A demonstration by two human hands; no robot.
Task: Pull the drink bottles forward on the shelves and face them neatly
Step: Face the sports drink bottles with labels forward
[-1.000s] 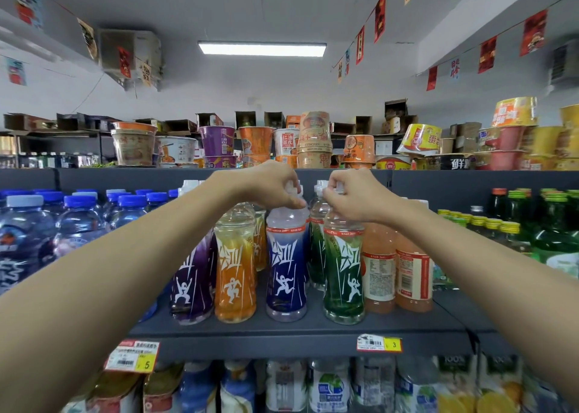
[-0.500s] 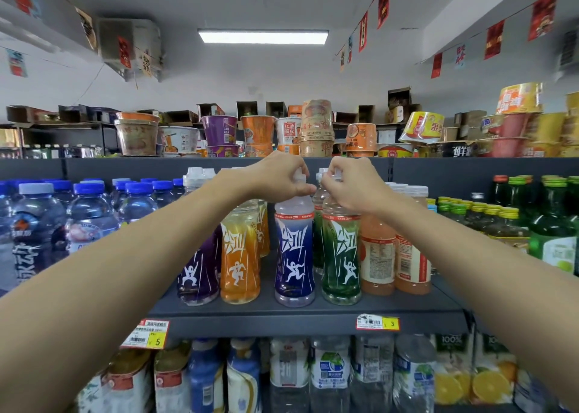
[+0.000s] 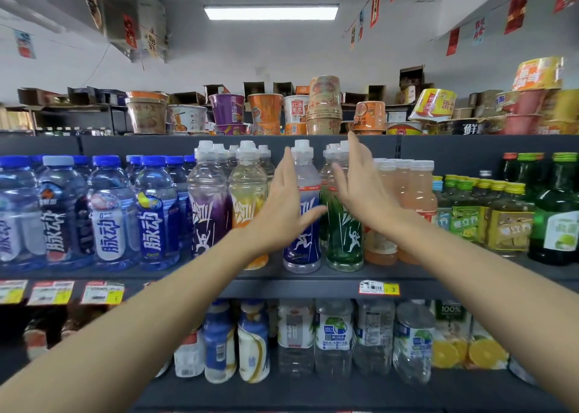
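Four sports-drink bottles with white caps stand in a row at the front of the dark middle shelf (image 3: 313, 276): a purple bottle (image 3: 206, 212), an orange bottle (image 3: 246, 193), a blue bottle (image 3: 303, 240) and a green bottle (image 3: 344, 240). More of the same stand behind them. My left hand (image 3: 282, 205) is open with fingers spread, in front of the orange bottle and beside the blue one. My right hand (image 3: 360, 190) is open too, in front of the green bottle's upper half. Neither hand grips anything.
Blue-capped water bottles (image 3: 106, 212) fill the shelf's left part. Peach juice bottles (image 3: 407, 193), yellow-labelled bottles (image 3: 507, 224) and green glass bottles (image 3: 557, 212) stand to the right. Instant noodle cups (image 3: 266, 111) line the top shelf. The lower shelf holds milk drinks, water bottles (image 3: 333, 337) and juice cartons.
Both hands have let go of the blue and green bottle caps, opened, and dropped a little lower in front of the bottles. The camera has shifted, showing more of the left shelf.
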